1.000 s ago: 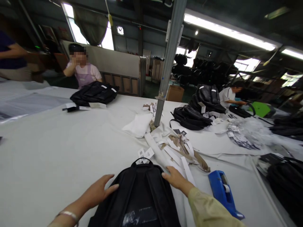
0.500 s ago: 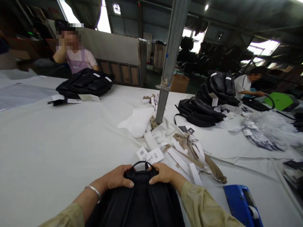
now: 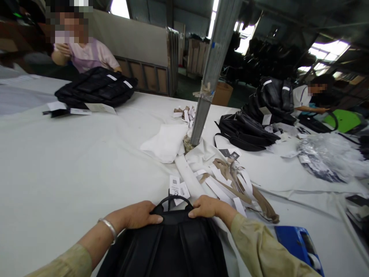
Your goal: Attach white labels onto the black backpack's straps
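Observation:
A black backpack (image 3: 170, 246) lies in front of me on the white-covered table, its shoulder straps facing up and its top loop handle pointing away. My left hand (image 3: 141, 215) grips the top edge just left of the handle, thumb on the near side and fingers over the far side. On the right of the handle, my right hand (image 3: 204, 207) pinches the same edge in the same way. White hang tags (image 3: 178, 188) on a string lie beyond the handle. The fingertips behind the bag are hidden.
Brown and white strips (image 3: 230, 181) lie beyond my right hand, near a blue tape dispenser (image 3: 300, 246). A metal post (image 3: 206, 88) rises through the table. Black bags (image 3: 98, 88) lie far left and more bags (image 3: 248, 127) at right. Two people are across the table.
The backpack's top edge has spread a little as my hands moved slightly apart. The hang tags have shifted, one now standing more upright. My view has tilted down somewhat.

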